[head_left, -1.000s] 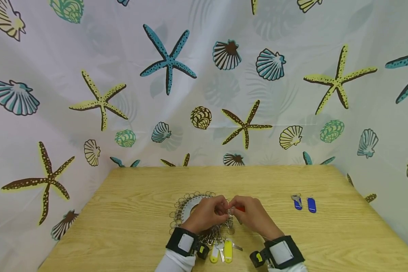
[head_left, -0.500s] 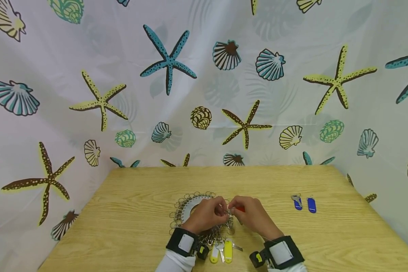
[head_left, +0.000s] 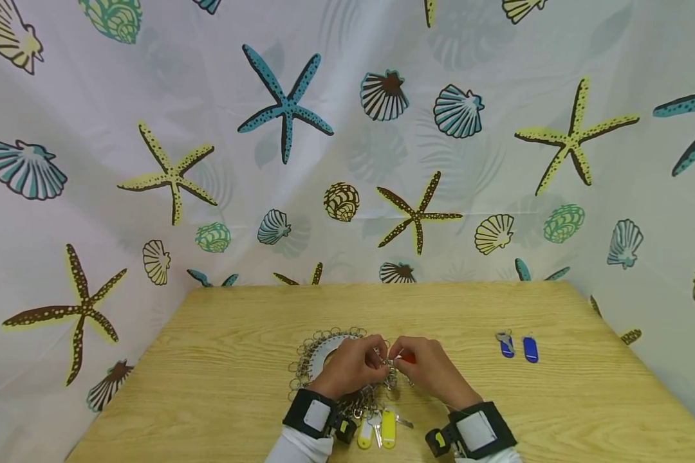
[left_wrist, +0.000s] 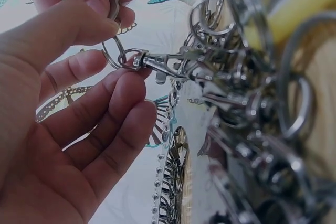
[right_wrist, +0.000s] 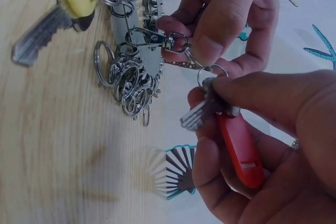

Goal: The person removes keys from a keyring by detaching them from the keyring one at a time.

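In the head view my left hand (head_left: 350, 363) and right hand (head_left: 428, 366) meet at the right side of a round grey holder (head_left: 320, 357) fringed with metal clasps and rings. My left thumb and fingers pinch a split ring (left_wrist: 109, 56) that hangs from a swivel clasp (left_wrist: 160, 66). The right hand grips a red key tag (right_wrist: 241, 150) and a silver key (right_wrist: 199, 111), with its thumb on the key's head. Thin rings meet between the two hands' fingertips. Whether the tag's ring is threaded onto the split ring I cannot tell.
Two yellow key tags (head_left: 389, 429) with keys lie at the holder's near edge. Two blue key tags (head_left: 531, 349), one with a key (head_left: 505, 339), lie at the right on the wooden table (head_left: 237, 360). A patterned curtain (head_left: 347, 148) surrounds the table's back and sides.
Both hands stay almost in place at the split ring, with only slight shifts of the right fingers. The tags on the table have not moved.
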`<state>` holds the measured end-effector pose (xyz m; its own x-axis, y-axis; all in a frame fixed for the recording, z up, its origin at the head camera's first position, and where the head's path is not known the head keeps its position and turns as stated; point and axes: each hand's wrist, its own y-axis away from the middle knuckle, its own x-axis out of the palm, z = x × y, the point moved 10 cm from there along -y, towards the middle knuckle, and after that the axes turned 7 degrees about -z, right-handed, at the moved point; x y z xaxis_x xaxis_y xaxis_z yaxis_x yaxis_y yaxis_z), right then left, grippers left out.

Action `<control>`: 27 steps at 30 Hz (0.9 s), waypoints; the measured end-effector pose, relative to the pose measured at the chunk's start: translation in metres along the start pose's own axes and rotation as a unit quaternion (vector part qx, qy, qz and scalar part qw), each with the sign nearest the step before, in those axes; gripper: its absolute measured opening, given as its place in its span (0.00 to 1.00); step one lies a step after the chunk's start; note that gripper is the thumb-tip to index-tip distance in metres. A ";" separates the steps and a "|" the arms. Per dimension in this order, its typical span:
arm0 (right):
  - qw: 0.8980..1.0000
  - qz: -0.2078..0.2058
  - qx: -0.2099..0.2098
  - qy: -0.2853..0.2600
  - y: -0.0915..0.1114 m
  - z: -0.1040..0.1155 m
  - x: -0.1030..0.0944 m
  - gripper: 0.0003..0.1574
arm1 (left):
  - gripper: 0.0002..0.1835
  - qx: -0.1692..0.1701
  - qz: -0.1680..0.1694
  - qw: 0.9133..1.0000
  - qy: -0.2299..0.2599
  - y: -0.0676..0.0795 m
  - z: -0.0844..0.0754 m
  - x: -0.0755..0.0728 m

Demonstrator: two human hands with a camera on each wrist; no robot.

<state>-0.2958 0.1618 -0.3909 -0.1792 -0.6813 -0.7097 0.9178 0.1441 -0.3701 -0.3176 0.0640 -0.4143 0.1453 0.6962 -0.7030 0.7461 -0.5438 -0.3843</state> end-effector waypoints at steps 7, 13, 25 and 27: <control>1.000 -0.008 -0.008 -0.005 0.000 0.001 -0.001 0.07 | 0.07 0.019 -0.006 1.000 -0.004 -0.001 -0.004 -0.001; 1.000 -0.025 -0.010 -0.004 -0.001 0.001 -0.004 0.06 | 0.07 0.022 -0.003 1.000 0.010 -0.001 -0.004 0.000; 0.999 -0.050 0.017 0.008 -0.002 -0.004 -0.006 0.05 | 0.08 0.009 0.003 1.000 0.024 -0.002 -0.002 0.002; 0.998 -0.056 0.023 0.010 -0.002 -0.005 -0.007 0.05 | 0.08 0.008 0.001 1.000 0.021 -0.002 -0.002 0.002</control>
<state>-0.2980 0.1698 -0.3882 -0.2885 -0.6768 -0.6772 0.9070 0.0336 -0.4199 -0.3182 0.0674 -0.4138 0.1731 0.7140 -0.6784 0.7359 -0.5516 -0.3927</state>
